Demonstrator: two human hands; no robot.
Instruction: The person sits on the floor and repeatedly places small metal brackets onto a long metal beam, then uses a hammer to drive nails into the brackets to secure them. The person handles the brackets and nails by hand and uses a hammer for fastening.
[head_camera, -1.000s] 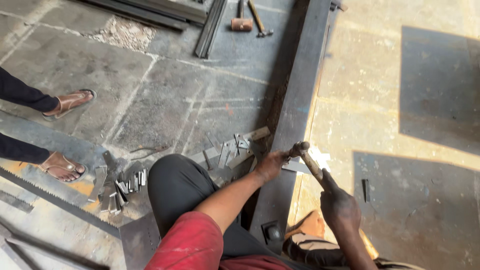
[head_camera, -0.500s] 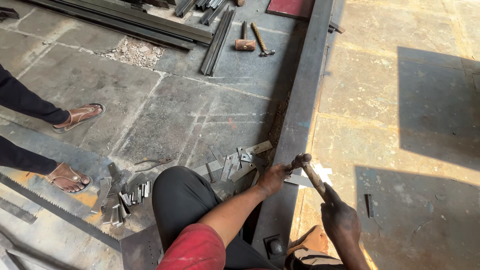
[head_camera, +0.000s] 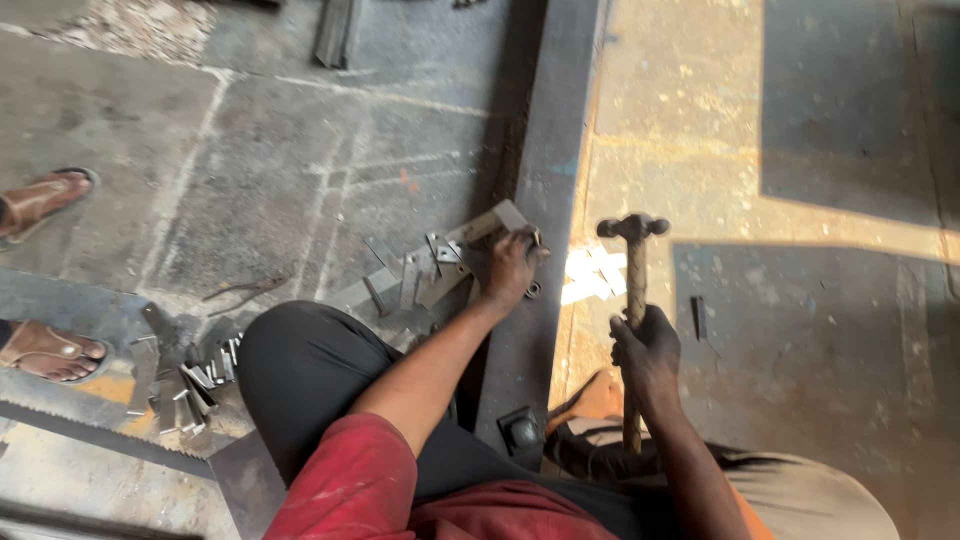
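Presently logged, head view:

Item 1, hammer (head_camera: 634, 300): wooden handle, worn and dull brown, upright in frame; dark metal head w/ two rounded ends at top. Held over the sunlit floor, just right of the steel beam (head_camera: 545, 200). Gripped low on the handle by the right hand (head_camera: 648, 350), fingers wrapped fully closed around it.

Item 2, left hand (head_camera: 512, 268): set down on the beam's left edge, fingers curled; whether something small is pinched under them cannot be told.

Item 3, steel beam: long, grey, flat-faced, laid across the floor from top of frame to the knees. Small dark fitting (head_camera: 522, 430) seen near its lower end.

Item 4, metal offcuts (head_camera: 425, 275): short flat strips, scattered just left of the left hand.

Item 5, sandalled feet (head_camera: 45, 350) of another person, far left.
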